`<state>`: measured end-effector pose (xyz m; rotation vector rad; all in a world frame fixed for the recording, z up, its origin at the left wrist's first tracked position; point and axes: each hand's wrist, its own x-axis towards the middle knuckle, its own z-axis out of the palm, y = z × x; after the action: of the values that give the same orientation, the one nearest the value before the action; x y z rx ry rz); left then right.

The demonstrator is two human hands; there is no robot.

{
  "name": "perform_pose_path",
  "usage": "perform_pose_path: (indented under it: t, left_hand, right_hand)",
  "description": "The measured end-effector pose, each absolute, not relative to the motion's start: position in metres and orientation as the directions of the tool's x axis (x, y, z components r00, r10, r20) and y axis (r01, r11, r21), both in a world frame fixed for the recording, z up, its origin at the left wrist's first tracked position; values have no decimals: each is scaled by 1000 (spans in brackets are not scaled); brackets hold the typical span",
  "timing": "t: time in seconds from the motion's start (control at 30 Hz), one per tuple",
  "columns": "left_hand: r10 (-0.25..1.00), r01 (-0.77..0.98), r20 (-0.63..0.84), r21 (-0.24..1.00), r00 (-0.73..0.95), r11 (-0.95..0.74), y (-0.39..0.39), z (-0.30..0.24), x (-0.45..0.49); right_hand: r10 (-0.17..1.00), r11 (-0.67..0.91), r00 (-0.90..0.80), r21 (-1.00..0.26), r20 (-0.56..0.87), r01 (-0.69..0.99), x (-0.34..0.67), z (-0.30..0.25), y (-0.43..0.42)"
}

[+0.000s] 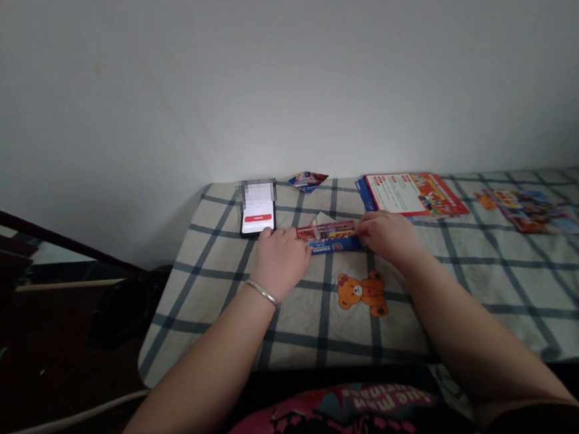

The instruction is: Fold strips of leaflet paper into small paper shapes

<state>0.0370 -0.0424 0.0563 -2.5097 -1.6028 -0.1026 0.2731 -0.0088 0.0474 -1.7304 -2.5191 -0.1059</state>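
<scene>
A narrow strip of folded printed paper (332,236), red above and blue below, lies across the middle of the table between my hands. At its left end, my left hand (281,258) is closed on the paper, with a silver bangle on the wrist. My right hand (388,236) pinches the right end. Behind the strip a small pale paper corner sticks up. Just beyond my left hand lies a phone (258,209) with its screen lit. A small folded paper piece (309,181), pointed at both sides, rests near the wall.
To the right sits a stack of printed flyers (418,195), and farther right another colourful leaflet (538,212). A checked cloth (216,303) with bear pictures covers the table, which meets the wall (278,77). A black bag (123,307) is at the lower left.
</scene>
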Motion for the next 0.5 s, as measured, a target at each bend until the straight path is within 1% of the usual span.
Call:
perform_pose_path:
  t: [0.2,0.33,0.4,0.5]
  left_hand:
    - [909,914,105,-104,403,-393,-42,60,37]
    - [933,934,83,-108,350,-341,-40,61,36]
    - [936,936,72,-113,343,-334,-39,61,34]
    - [931,930,65,-106,359,-351,-37,59,32]
  right_hand:
    - [930,356,-357,36,88,934,276,48,-9]
    - [932,352,-354,46,73,935,275,50,-11]
    - [941,333,-333,22,60,943,276,50,-10]
    - [958,287,-286,-65,38,956,279,49,-7]
